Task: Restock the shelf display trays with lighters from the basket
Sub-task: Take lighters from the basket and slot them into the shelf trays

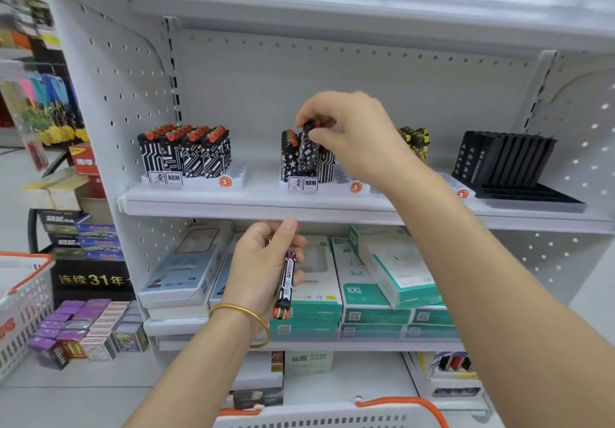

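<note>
My right hand [346,134] pinches a black-and-white patterned lighter [307,149] with a red top, holding it upright over the middle white display tray [346,188], which carries several like lighters at its left end. Lower down, in front of the shelf edge, my left hand [263,271] grips a small bundle of lighters [285,281], red tops pointing down. The left tray [233,178] is nearly full of lighters [186,151]. The white basket rim [332,417] with orange handle shows at the bottom edge.
A black tray [519,191] with black lighters stands at the shelf's right, yellow-black lighters [414,141] behind my right wrist. Boxed chargers [366,281] fill the shelf below. Another white basket [20,297] and stacked card boxes [90,327] sit at left.
</note>
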### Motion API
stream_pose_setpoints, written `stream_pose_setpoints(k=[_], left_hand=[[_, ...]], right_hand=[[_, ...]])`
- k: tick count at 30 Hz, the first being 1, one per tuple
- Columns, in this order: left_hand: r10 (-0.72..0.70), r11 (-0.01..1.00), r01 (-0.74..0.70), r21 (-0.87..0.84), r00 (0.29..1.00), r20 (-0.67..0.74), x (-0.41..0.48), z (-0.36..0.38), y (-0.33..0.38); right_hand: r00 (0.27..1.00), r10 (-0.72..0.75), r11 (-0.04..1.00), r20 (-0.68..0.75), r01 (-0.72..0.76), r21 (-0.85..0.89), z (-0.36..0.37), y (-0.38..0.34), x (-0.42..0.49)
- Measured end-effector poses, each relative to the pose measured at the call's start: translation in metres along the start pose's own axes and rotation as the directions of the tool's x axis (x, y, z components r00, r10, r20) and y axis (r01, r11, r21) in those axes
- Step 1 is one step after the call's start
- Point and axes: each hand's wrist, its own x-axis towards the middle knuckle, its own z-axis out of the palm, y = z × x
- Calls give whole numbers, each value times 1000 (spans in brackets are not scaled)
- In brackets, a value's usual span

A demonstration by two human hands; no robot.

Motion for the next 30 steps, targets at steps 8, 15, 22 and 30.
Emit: stream_pose_setpoints(k=[8,15,22,30], left_hand=[[12,1000,-12,15,1000,14,1,-2,-1],[7,999,-7,41,1000,17,1,-2,-2],[9,999,-9,36,1000,23,0,-2,-2],[8,999,-9,40,1000,25,1,-2,-3]], right_hand=[[998,13,981,69,0,-196,5,7,4],[981,5,978,193,35,-207,-2,7,15],[958,7,981,287,49,-186,-11,3,22],[991,12,988,131,9,-155,3,11,13]])
